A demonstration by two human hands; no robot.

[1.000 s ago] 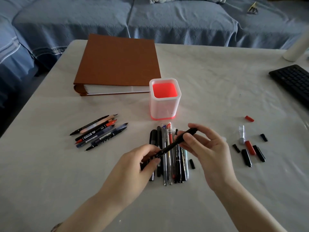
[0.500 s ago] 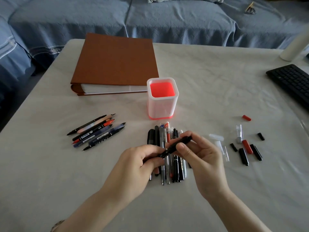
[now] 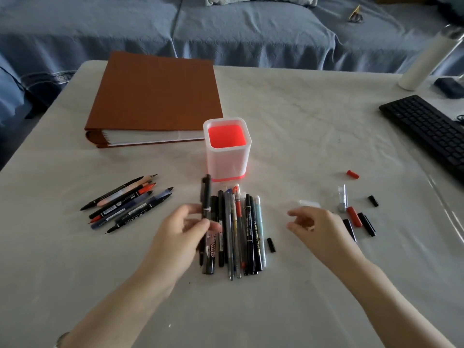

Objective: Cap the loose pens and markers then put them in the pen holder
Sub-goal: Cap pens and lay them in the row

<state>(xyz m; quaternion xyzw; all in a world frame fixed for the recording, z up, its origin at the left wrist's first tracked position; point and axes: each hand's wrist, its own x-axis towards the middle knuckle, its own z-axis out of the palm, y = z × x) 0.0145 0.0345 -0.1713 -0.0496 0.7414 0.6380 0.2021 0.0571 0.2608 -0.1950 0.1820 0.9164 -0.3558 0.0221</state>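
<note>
My left hand grips a black pen near its middle, holding it almost upright and a little blurred, just left of the pen holder, a white square cup with a red inside. My right hand hovers with fingers apart and nothing in it, beside loose caps in black, red and clear. A row of loose pens lies between my hands. A second bunch of markers lies to the left. One small black cap rests by the row.
A brown binder lies behind the holder. A black keyboard sits at the right edge, with a white bottle behind it. A red cap lies apart. A blue sofa runs behind the table.
My right hand let go of the black pen and moved right toward the caps. My left hand swung the pen from a slant to nearly upright, closer to the holder.
</note>
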